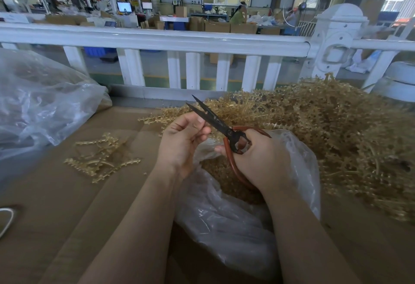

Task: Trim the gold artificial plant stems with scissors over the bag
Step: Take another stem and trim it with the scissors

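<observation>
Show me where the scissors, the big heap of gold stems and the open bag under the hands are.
scissors (224, 126): head view, on the dark blades near the pivot.
heap of gold stems (332, 126): head view, middle of the heap.
open bag (224, 223): head view, its clear front wall.

Black-bladed scissors with reddish-brown loop handles (224, 127) point up and left, blades slightly parted, over a clear plastic bag (235, 221) holding gold trimmings. A big heap of gold artificial plant stems (325, 131) lies to the right; a few loose gold sprigs (101, 158) lie on the brown tabletop (67, 205) at left.
</observation>
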`<state>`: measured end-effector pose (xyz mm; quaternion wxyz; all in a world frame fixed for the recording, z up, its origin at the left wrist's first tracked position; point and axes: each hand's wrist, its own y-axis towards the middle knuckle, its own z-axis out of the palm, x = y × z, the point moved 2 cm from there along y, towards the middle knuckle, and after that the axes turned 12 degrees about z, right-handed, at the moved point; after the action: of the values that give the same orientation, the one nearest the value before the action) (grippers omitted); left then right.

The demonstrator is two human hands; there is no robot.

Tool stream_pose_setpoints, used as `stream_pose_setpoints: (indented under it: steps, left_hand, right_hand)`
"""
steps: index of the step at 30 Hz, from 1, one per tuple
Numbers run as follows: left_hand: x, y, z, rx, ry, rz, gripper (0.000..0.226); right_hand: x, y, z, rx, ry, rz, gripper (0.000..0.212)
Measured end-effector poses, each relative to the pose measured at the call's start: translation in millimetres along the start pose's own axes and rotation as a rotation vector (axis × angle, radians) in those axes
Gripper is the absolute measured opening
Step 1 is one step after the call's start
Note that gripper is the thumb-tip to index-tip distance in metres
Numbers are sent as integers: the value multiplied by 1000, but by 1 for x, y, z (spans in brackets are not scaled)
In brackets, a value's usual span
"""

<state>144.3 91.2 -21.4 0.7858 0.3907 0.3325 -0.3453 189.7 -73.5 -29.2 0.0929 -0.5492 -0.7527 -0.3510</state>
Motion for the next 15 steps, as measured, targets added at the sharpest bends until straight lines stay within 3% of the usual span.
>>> stream_pose_setpoints:
  steps: [15]
  left_hand:
    - [1, -1, 0, 30, 101, 25, 27]
  right_hand:
    - [1, 0, -3, 10, 2, -6, 58]
